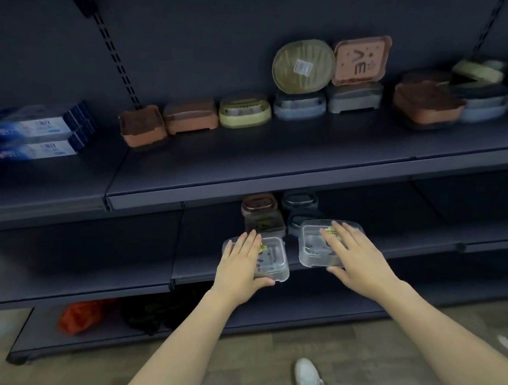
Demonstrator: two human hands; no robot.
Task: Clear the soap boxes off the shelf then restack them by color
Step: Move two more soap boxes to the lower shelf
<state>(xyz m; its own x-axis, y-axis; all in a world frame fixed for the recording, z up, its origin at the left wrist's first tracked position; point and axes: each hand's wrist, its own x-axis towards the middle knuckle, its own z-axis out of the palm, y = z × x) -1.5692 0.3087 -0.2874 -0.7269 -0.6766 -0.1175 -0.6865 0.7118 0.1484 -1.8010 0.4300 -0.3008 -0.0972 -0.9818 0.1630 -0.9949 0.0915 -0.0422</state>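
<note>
Two clear soap boxes sit at the front of the middle shelf [410, 240]. My left hand [240, 264] lies on the left clear box [275, 261], fingers flat on its lid and thumb hooked at its front edge. My right hand [353, 254] holds the right clear box [311, 242] the same way, and this box is tilted. Behind them stand a brown stack [260, 213] and a dark grey stack [300, 206]. The upper shelf [243, 159] carries brown boxes [191, 116], a yellow-green box [244, 110], blue-grey boxes [299, 105] and a grey box [355, 97].
An olive oval box [303, 66] and a pink square box [361, 60] lean against the back panel. More boxes pile at the upper right [426, 103]. Toothpaste cartons [26, 135] sit upper left. An orange bag [79, 315] lies on the bottom shelf. My white shoe [307, 378] is on the floor.
</note>
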